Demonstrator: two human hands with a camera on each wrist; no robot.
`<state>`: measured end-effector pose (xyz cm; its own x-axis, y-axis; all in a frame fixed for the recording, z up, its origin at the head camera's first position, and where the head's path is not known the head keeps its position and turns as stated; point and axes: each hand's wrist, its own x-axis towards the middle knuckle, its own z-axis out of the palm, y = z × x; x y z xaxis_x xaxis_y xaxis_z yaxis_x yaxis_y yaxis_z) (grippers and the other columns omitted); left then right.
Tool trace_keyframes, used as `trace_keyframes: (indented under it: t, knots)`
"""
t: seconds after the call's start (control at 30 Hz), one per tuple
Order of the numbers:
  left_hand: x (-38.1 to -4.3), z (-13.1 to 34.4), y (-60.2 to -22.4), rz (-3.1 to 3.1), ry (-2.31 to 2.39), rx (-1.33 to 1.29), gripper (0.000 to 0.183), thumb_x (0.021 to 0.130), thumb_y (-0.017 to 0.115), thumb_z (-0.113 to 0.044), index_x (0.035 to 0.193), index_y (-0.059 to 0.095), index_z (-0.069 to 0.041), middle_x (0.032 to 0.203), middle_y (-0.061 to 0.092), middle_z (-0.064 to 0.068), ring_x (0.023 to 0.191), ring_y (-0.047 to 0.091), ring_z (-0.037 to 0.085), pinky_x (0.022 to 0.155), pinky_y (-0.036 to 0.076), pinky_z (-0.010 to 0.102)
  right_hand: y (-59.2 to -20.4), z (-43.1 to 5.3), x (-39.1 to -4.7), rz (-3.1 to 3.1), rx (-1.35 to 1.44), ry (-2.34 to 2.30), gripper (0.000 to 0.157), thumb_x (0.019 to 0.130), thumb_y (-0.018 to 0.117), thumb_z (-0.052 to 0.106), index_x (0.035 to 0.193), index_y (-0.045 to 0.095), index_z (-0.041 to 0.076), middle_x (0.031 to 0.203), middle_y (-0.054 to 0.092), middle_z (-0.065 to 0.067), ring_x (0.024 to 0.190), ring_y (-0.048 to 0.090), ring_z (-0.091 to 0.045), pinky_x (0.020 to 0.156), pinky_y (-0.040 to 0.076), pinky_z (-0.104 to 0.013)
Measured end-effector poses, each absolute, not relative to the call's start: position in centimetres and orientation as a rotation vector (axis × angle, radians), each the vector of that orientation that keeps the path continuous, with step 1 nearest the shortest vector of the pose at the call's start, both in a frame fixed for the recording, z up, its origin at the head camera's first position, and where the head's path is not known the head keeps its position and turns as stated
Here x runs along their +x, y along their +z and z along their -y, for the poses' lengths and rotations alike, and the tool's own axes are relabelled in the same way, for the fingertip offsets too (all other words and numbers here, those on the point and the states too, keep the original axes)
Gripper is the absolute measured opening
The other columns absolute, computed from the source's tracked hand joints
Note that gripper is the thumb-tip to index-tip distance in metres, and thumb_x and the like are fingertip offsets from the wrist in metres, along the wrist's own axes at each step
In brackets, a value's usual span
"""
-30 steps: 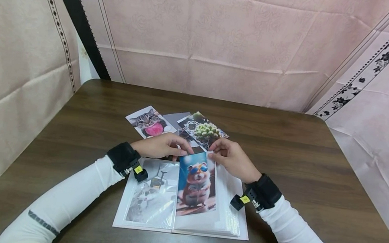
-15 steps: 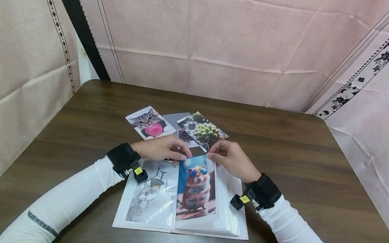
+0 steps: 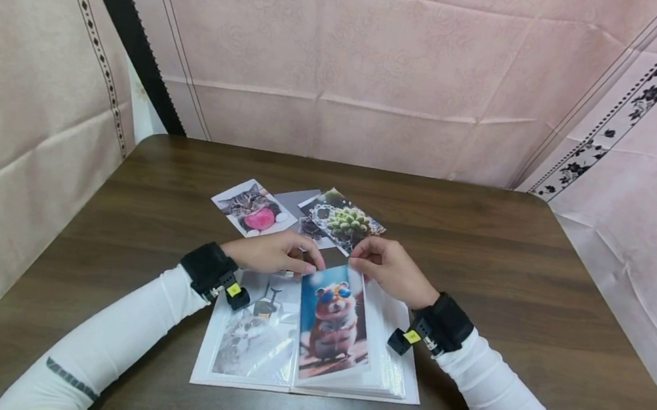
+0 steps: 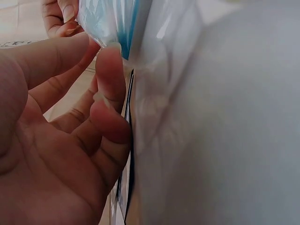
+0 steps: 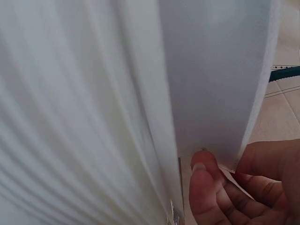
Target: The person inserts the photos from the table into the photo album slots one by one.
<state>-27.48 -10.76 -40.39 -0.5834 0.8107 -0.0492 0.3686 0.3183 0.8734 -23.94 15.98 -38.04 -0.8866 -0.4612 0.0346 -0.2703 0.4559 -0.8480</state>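
Note:
A white photo album (image 3: 205,361) lies spread out on the table. On its right side, a hamster photo (image 3: 333,325) sits mostly inside a clear sleeve (image 4: 164,28). My left hand (image 3: 282,251) pinches the sleeve's upper left corner between thumb and fingertips; blue of the photo shows through the plastic there. At the upper right corner, my right hand (image 3: 391,267) pinches the same sleeve, its pale back (image 5: 215,70) filling much of the right wrist view. Whether the fingertips also hold the photo itself is hidden.
Behind the hands lie loose photos: a cat photo (image 3: 254,208), a succulent photo (image 3: 345,221) and others partly covered beneath. The album's left page (image 3: 257,333) shows a pale picture under glossy plastic. A brown wooden table (image 3: 515,289) extends around everything, with cloth hanging behind.
The hamster photo has slid lower within the sleeve, toward the album's near edge. My left hand has sunk slightly along with it; the right hand has barely moved.

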Motion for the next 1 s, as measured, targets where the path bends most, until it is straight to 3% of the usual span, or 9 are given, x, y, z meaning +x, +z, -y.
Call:
trace_keyframes:
  t: [0.27, 0.77, 1.0]
  knots:
    - [-27.37, 10.48, -40.30, -2.122, 1.169, 1.064, 0.022, 0.096, 0.057, -0.025, 0.113, 0.066, -0.015, 0.108, 0.060, 0.005, 0.089, 0.056, 0.022, 0.074, 0.047, 0.032, -37.77, -15.85, -23.71, -2.529, -0.660, -1.410, 0.014, 0.092, 0.062, 0.013, 0.103, 0.063, 0.004, 0.095, 0.063, -0.011, 0.081, 0.058, -0.022, 0.075, 0.050, -0.030]
    - [-26.88, 10.06, -40.18, -2.118, 1.187, 1.064, 0.018, 0.094, 0.060, -0.020, 0.109, 0.059, -0.011, 0.106, 0.059, 0.006, 0.086, 0.057, 0.023, 0.074, 0.048, 0.033, -37.36, -15.48, -23.28, -2.481, -0.643, -1.526, 0.018, 0.094, 0.060, 0.014, 0.108, 0.061, 0.005, 0.103, 0.063, -0.012, 0.086, 0.059, -0.024, 0.080, 0.050, -0.029]
    - [-26.87, 9.81, -40.03, -2.157, 1.214, 0.994, 0.027, 0.094, 0.060, -0.020, 0.120, 0.056, -0.015, 0.112, 0.060, 0.003, 0.092, 0.060, 0.020, 0.079, 0.051, 0.034, -37.22, -15.21, -22.95, -2.444, -0.622, -1.579, 0.021, 0.095, 0.059, 0.018, 0.111, 0.061, 0.005, 0.107, 0.064, -0.012, 0.090, 0.060, -0.024, 0.083, 0.051, -0.033]
